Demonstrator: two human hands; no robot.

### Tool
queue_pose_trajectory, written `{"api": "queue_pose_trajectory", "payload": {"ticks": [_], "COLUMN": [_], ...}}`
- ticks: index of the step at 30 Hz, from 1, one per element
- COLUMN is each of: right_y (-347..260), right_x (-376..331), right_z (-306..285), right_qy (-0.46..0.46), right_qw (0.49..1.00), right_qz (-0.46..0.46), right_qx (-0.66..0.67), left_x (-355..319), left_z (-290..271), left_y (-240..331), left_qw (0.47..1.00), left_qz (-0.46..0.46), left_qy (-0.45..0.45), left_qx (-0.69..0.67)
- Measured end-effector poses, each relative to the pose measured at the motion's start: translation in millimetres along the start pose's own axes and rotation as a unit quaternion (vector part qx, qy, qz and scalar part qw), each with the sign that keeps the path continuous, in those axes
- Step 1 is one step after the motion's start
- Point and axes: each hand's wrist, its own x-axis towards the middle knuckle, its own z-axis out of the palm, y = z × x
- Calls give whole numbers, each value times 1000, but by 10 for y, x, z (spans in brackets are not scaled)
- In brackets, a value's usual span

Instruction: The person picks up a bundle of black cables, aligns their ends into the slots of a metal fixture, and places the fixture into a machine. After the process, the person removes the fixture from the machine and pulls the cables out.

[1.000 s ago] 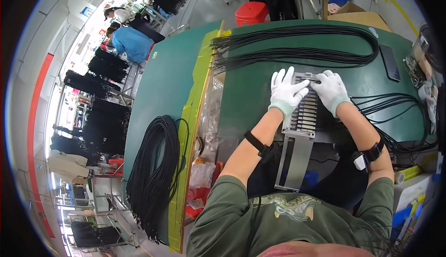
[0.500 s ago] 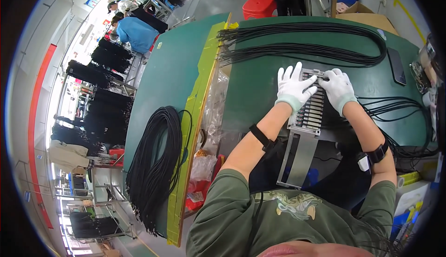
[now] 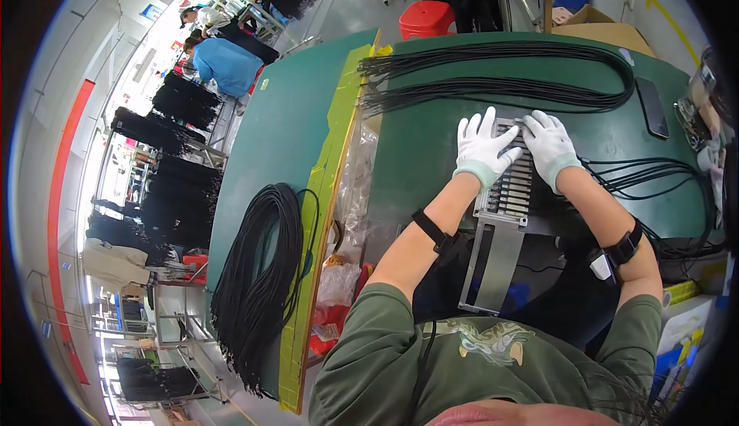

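Observation:
A metal slotted fixture (image 3: 508, 195) with a row of narrow slots lies at the near edge of the green table, and small pieces sit in several slots. My left hand (image 3: 483, 147), in a white glove, rests along its left side. The fingers are spread and the thumb reaches over the upper slots. On the opposite side my right hand (image 3: 550, 147), also gloved, lies over the upper right of the fixture with fingers stretched toward the slots. Its thumb and whatever is beneath the palm are hidden. Thin black cables (image 3: 643, 166) run off to the right from beside that hand.
A long looped bundle of black cables (image 3: 500, 87) lies across the far table, near a dark phone (image 3: 653, 108). Another coil (image 3: 258, 272) lies on the left table (image 3: 300, 103), whose edge bears yellow tape. A red stool (image 3: 426, 20) stands beyond; people work at far left.
My right hand has shifted slightly left over the fixture, and its fingers look straighter. My left hand stays about where it was. The view has tilted slightly.

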Motion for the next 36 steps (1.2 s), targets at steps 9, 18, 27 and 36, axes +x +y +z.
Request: {"api": "queue_pose_trajectory", "payload": {"ticks": [9,18,27,36], "right_y": [-85,-102,0,-838], "right_x": [92,35,12,-1000], "right_z": [-234,-144,-210,-1137], "right_qy": [-107,-89,-40,-86], "right_qw": [994,995,999,937], "right_qz": [14,0,-18,-237], "right_qx": [-3,-38,4,241], "left_x": [26,18,27,24], "left_z": [10,47,4,-26], "left_y": [2,-10,20,-178], "left_qw": [1000,1000,1000,995], "left_qz": [-12,-19,-20,-2], "left_qy": [-11,8,-6,-41], "left_qx": [14,-12,-6,-93]}}
